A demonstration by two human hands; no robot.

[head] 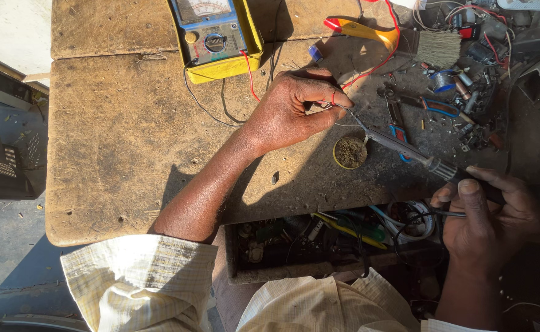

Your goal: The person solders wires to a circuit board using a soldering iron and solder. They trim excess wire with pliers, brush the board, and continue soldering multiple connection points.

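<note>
My left hand (294,107) rests on a worn wooden bench (116,135), pinching a thin red wire (333,98) between thumb and fingers. My right hand (488,218) grips the dark handle of a soldering iron (405,149). The iron slants up to the left, and its tip meets the wire end right beside my left fingertips. A small round tin of flux (350,152) sits just below the tip.
A yellow-cased analog multimeter (216,38) lies at the bench's far edge, with its red lead trailing right. A brush (439,48), pliers (433,106) and several small parts crowd the far right. An open drawer of tools and wires (337,237) sits below the bench front.
</note>
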